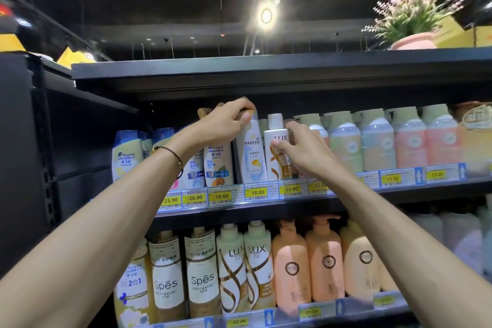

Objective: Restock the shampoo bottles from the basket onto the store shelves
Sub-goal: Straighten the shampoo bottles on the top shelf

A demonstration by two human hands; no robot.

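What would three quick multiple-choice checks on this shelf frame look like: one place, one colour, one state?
1. The Pantene bottle stands:
A. upper shelf, left of the white Lux bottle
B. lower shelf
C. beside the plant

2. The cap of the white Lux bottle is:
A. blue
B. white
C. black

3. The left hand is:
A. hanging free
B. gripping the top of the Pantene bottle
C. on a price tag

Key: 1 A, both bottles stand side by side on the upper shelf; 2 B, the cap looks white; 3 B, its fingers close around the bottle's top, while the right hand holds the Lux.
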